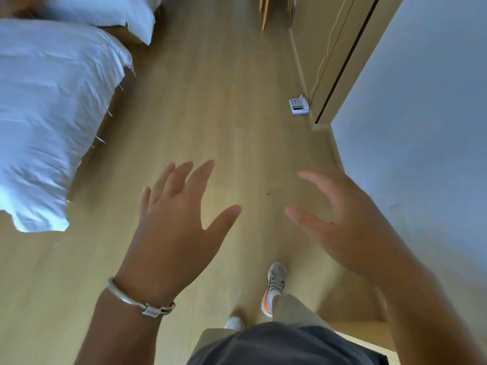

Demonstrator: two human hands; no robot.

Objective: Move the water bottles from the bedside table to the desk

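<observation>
No water bottle, bedside table or desk top shows in the head view. My left hand (176,219) hangs over the wooden floor with fingers spread and straight, holding nothing; a silver bangle sits on its wrist. My right hand (342,222) is out in front at the right, fingers loosely bent, also holding nothing. Both hands are apart from each other and from every object.
A bed with white bedding (47,106) fills the left side. A white telephone (299,106) lies on the floor by the wooden wall panel. A pale wall (421,127) stands on the right. Wooden furniture legs (264,14) show at the top. My feet are below.
</observation>
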